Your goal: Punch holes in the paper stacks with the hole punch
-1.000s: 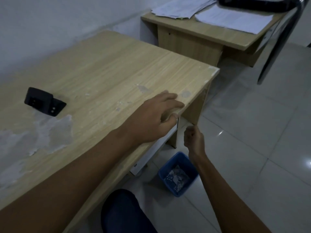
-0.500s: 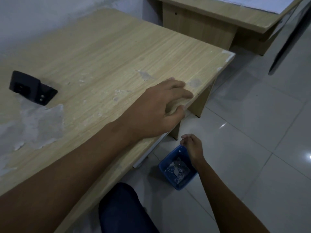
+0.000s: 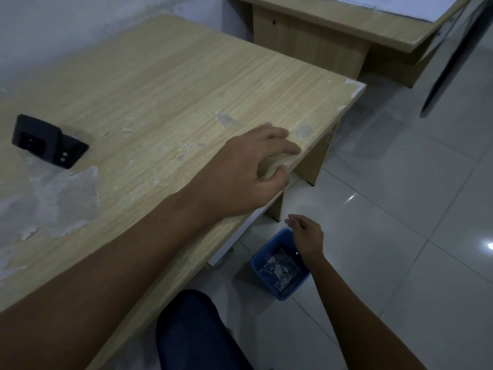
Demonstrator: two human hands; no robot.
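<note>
**Hand over the bin, punch left on the desk**

The left hand lies loosely spread on the desk edge, holding nothing. The right hand hangs over the blue bin on the floor, fingers slack and empty — paper bits lie inside. The black hole punch sits far left on the desk, well apart from both hands.
</note>
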